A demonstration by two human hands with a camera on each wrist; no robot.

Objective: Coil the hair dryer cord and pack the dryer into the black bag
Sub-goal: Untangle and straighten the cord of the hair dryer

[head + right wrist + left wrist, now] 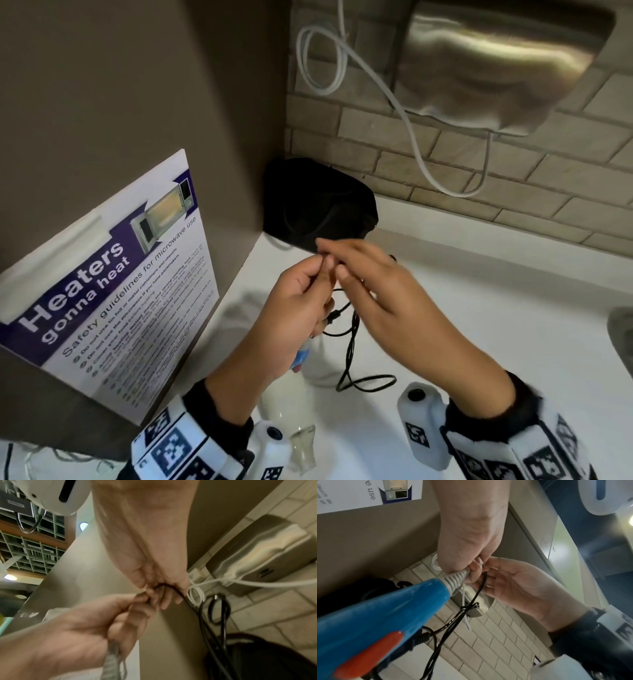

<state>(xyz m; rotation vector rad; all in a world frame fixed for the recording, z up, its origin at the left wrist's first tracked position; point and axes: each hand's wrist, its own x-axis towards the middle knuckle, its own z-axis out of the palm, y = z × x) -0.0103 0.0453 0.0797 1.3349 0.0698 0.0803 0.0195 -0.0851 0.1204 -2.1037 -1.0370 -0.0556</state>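
The hair dryer [385, 615] is blue with an orange switch and a grey ribbed cord boot [455, 578]. My left hand [320, 274] grips it at the boot, and the body hangs below the palm [301, 358]. The thin black cord [352, 342] drops in loose loops to the counter, with a knot-like crossing [469, 607]. My right hand [334, 262] pinches the cord [171, 588] right against the left fingertips. The black bag [318, 205] sits in the corner just behind both hands.
A steel wall hand dryer [496, 61] with a white cable [342, 68] hangs on the tiled wall. A microwave safety poster [120, 274] leans at the left. On the white counter [479, 308], a clear glass object [303, 443] stands near me. A sink edge [623, 329] shows at right.
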